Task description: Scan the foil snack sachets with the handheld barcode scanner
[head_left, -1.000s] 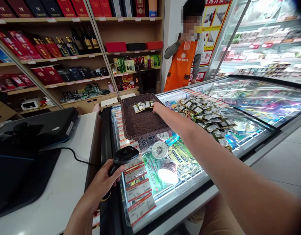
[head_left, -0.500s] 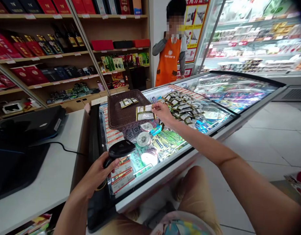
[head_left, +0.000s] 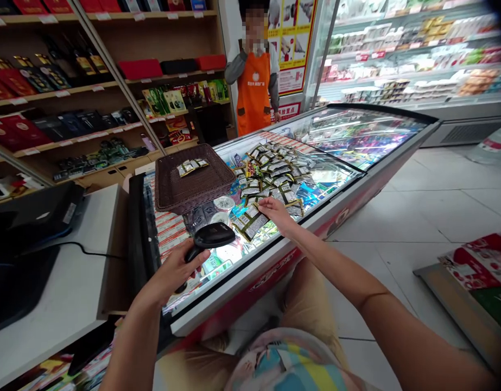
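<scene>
My left hand [head_left: 181, 267] is wrapped round the handle of a black barcode scanner [head_left: 213, 235], its head pointing right over the near end of the glass-topped freezer [head_left: 193, 314]. Between thumb and fingers, my right hand [head_left: 276, 213] pinches the corner of a gold-edged snack packet [head_left: 251, 221] just above the glass. Beyond that hand spreads a pile of similar snack packets [head_left: 280, 168], loosely heaped on the freezer lid. A brown woven basket [head_left: 175, 196] stands at the left of the pile, with a few packets [head_left: 192, 165] lying inside it.
At the left is a white counter [head_left: 91, 266] with a black monitor [head_left: 38, 217] and a cable. Across the freezer stands a person in an orange apron [head_left: 254, 89]. Shelves of boxes and bottles line the back; a refrigerated display [head_left: 400, 60] stands at the right.
My right hand has drawn the packet away from the basket's edge, toward me and lower. My left hand still holds the scanner. My view has turned somewhat to the right.
</scene>
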`<action>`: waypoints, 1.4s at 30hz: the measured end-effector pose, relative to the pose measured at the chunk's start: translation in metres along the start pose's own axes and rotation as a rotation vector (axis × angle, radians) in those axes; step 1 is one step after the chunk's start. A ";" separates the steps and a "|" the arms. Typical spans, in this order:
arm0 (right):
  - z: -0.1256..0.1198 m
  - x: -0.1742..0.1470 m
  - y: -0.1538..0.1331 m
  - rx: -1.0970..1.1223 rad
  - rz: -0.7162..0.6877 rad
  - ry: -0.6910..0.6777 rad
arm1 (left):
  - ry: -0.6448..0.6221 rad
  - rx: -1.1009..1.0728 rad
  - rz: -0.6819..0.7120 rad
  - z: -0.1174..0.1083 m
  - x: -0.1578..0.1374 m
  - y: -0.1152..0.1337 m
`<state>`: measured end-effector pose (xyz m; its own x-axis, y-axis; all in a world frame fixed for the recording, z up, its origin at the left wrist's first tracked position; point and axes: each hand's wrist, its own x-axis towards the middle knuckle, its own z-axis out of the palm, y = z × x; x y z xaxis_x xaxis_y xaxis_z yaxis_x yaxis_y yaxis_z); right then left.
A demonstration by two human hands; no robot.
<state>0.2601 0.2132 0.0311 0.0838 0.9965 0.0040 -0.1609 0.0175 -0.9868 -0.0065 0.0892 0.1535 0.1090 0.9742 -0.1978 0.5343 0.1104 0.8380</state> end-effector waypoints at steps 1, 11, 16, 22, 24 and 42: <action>-0.002 -0.001 0.001 0.007 0.006 -0.006 | -0.003 0.004 0.013 0.002 0.001 0.001; -0.010 -0.009 0.016 -0.058 -0.035 0.000 | -0.038 0.036 -0.003 0.011 0.005 0.001; -0.008 -0.012 0.014 -0.100 -0.073 0.013 | -0.031 0.041 -0.008 0.013 0.008 0.001; -0.005 -0.018 0.014 -0.100 -0.076 0.044 | -0.018 0.050 -0.001 0.013 0.006 0.001; -0.005 -0.019 0.016 -0.092 -0.072 0.053 | -0.009 0.046 -0.015 0.014 0.006 0.001; -0.014 0.017 -0.004 -0.082 -0.145 0.170 | 0.030 0.018 0.085 0.007 0.036 0.009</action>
<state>0.2761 0.2292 0.0329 0.2660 0.9557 0.1261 -0.0549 0.1457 -0.9878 0.0086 0.1242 0.1503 0.1295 0.9853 -0.1111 0.5394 0.0241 0.8417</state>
